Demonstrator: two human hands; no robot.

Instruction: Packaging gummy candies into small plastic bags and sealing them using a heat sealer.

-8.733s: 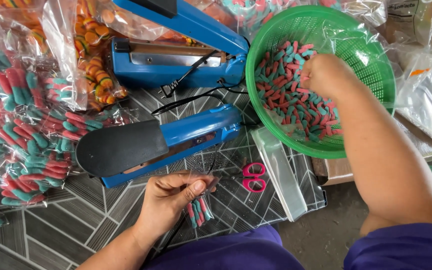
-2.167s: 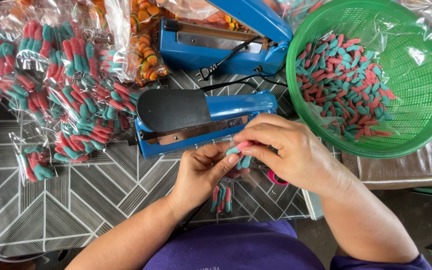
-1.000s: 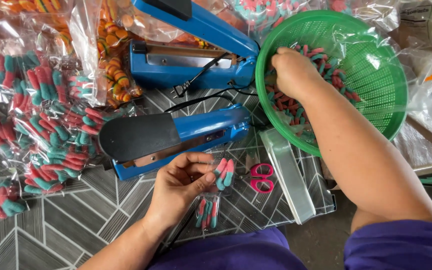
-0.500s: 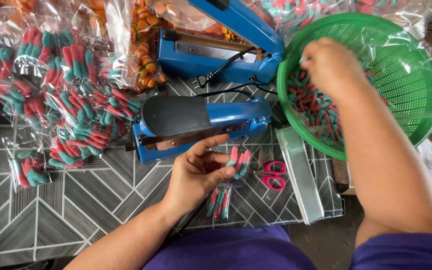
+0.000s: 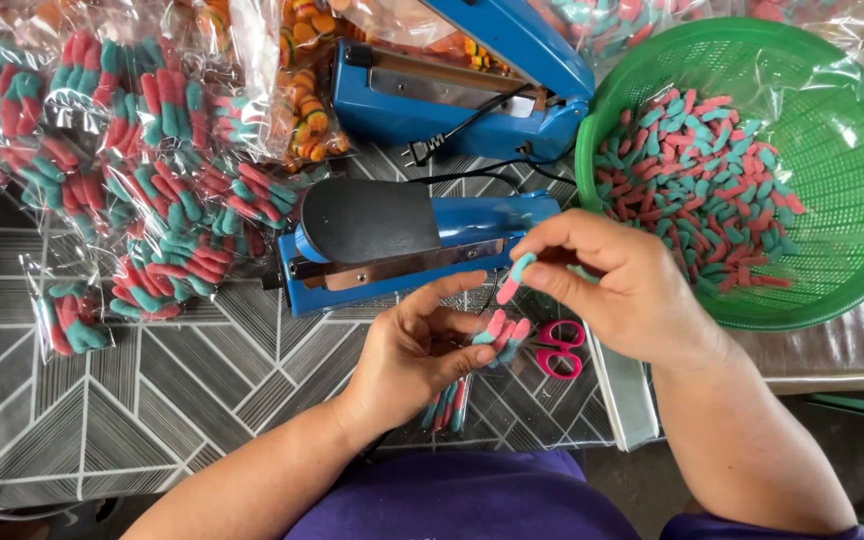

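My left hand point(image 5: 414, 352) holds a small clear plastic bag point(image 5: 472, 378) with several pink-and-teal gummy candies in it, in front of a blue heat sealer point(image 5: 407, 248). My right hand point(image 5: 620, 282) pinches one pink-and-teal gummy candy point(image 5: 514, 277) just above the bag's mouth. A green plastic basket point(image 5: 832, 150) on the right holds a heap of the same candies point(image 5: 697, 185).
Several filled clear candy bags point(image 5: 152, 190) lie piled at the left on a grey patterned mat point(image 5: 152, 400). A second blue heat sealer point(image 5: 472, 80) stands open behind the first. Small pink scissors point(image 5: 557, 350) lie under my hands.
My right hand has come out of the green basket with one candy and moved left to the bag in my left hand. The left hand has stayed put.
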